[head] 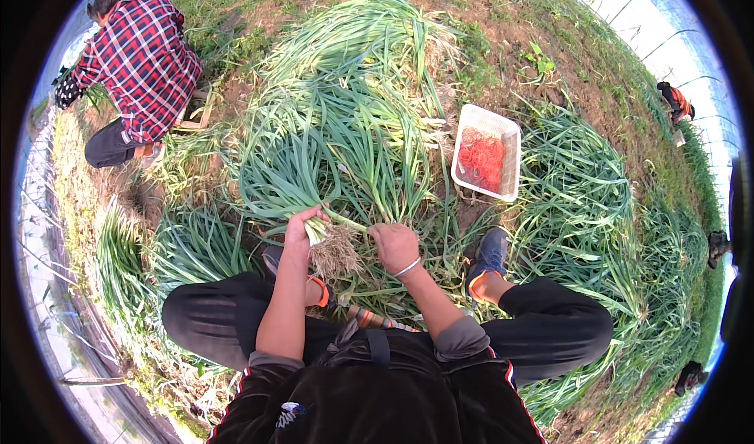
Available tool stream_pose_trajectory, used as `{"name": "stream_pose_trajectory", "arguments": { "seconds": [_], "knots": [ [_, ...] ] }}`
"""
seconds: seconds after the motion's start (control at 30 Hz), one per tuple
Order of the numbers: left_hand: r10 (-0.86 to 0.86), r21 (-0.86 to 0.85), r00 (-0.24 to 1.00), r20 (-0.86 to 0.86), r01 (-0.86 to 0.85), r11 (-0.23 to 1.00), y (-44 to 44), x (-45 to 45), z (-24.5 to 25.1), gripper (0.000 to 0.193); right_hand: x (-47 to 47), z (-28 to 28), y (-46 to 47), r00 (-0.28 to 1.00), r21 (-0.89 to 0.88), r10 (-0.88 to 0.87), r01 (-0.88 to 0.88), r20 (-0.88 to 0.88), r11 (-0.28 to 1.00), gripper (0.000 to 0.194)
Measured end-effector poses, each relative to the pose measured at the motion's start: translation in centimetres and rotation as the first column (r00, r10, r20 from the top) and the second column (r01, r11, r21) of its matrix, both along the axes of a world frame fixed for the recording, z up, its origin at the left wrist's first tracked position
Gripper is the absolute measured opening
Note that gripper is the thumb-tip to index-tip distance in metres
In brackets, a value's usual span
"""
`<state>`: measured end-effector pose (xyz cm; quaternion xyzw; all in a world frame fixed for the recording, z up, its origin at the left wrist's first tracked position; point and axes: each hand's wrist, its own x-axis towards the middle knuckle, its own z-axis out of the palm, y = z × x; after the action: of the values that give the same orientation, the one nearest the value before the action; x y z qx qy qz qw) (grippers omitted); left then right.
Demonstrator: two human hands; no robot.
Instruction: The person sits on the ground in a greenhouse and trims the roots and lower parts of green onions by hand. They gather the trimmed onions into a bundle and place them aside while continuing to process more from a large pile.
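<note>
My left hand [302, 231] is closed around a bunch of green allium stalks [315, 229], likely green garlic or leeks. Their pale ends face me, and a tangle of brown roots [336, 254] hangs from them. The long leaves fan away over the heap. My right hand [393, 247], with a silver bangle at the wrist, pinches the lower end of a single stalk [349, 221]. That stalk slants across to the bunch; its tip is hidden by my fingers. Just beyond both hands lies a large heap of the same greens [353, 120].
A white plastic basket [513, 167] with red rubber bands [482, 156] stands right of the heap. More greens [574, 173] lie right and left [194, 244]. A person in a plaid shirt [144, 61] crouches at upper left; another person [677, 99] is far right. My shoes [492, 252] flank the work.
</note>
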<state>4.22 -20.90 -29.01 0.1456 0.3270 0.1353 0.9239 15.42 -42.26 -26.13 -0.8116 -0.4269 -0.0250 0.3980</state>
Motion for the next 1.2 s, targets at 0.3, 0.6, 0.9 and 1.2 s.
{"name": "stream_pose_trajectory", "arguments": {
  "seconds": [0.3, 0.6, 0.9, 1.2],
  "knots": [
    [0.081, 0.039, 0.995, -0.061, -0.079, 0.996, -0.6, 0.7, 1.8, 0.029, 3.4, 0.7, -2.6, 0.993, 0.01, -0.086, 0.087, -0.082, 0.996, 0.05],
    [0.023, 0.02, 1.0, 0.003, -0.023, 1.0, -2.5, 0.1, 3.4, 0.026, 1.5, 1.5, 1.1, 0.655, 0.122, -0.082, 0.26, -0.751, 0.958, 0.035],
    [-0.25, 0.011, 0.967, -0.048, 0.251, 0.968, -5.4, 0.8, -0.1, 0.034, -1.3, -2.3, 2.0, 0.359, -0.071, 0.008, -0.208, -0.933, 0.976, 0.041],
    [-0.201, -0.007, 0.973, -0.111, 0.201, 0.979, -5.0, 1.4, -0.2, 0.03, -2.5, -1.7, 1.2, 0.961, -0.185, -0.02, -0.033, -0.275, 0.982, 0.039]
  ]
}}
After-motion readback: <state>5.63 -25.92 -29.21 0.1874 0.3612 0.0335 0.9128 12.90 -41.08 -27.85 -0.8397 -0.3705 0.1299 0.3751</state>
